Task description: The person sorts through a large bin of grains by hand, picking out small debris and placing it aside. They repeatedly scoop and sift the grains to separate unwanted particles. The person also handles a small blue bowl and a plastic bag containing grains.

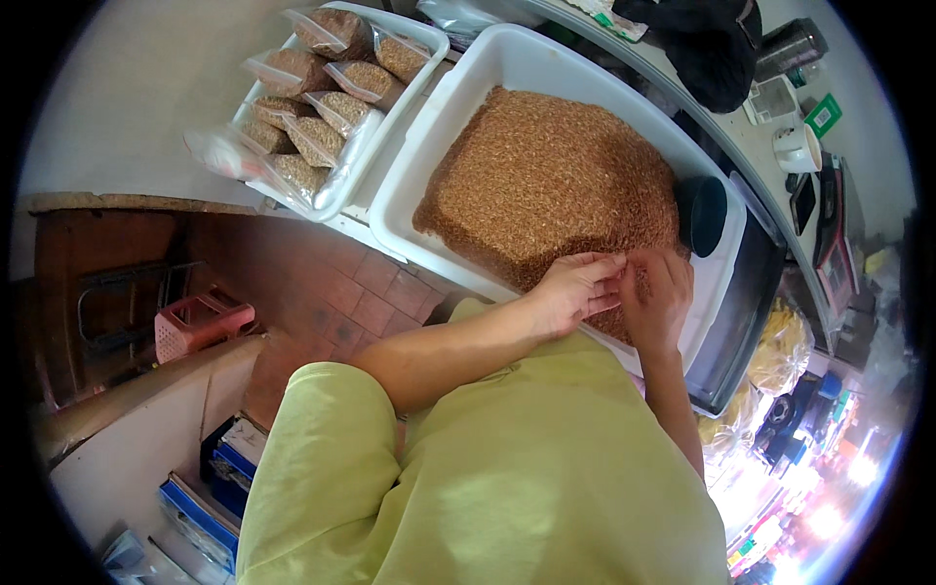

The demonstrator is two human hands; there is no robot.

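Observation:
A large white plastic tub [400, 185] holds a broad heap of reddish-brown grain [546, 166]. Over its near right part my two hands come together, fingertips meeting. My left hand [575, 292] is closed in a pinch, palm partly turned up. Beside it my right hand [659, 297] curls its fingers inward against the left fingertips. Whatever lies between the fingers is too small or hidden to make out. A dark green cup [704, 214] rests in the right end of the tub, just beyond my right hand.
To the left, a white tray [375, 146] carries several zip bags of grain [317, 141]. A dark tray [746, 322] lies right of the tub. A white mug [798, 149], a phone [802, 203] and a black cloth item [712, 49] sit on the shelf behind. A pink stool [203, 325] stands on the floor.

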